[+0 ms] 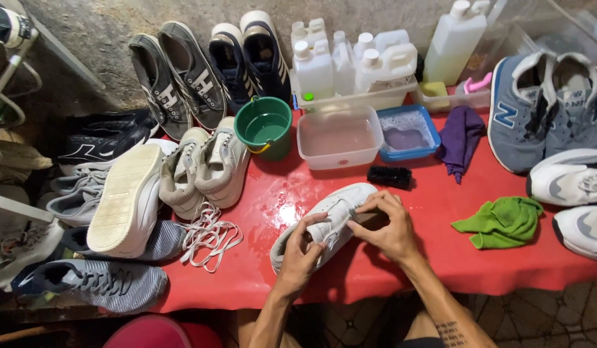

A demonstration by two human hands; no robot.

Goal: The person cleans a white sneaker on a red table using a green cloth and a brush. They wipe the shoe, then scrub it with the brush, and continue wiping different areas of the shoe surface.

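A white sneaker (327, 222) lies tilted near the front edge of the red table (440, 258), toe towards the back. The left hand (303, 252) grasps its heel end, fingers curled over the upper. The right hand (387, 225) is clenched around a dark brush (369, 220) pressed against the shoe's side. The sneaker looks light, its upper soft and yielding, its sole stiffer; on the wet tabletop it is probably slippery, so the firm heel and sole edge seem the surest places to hold
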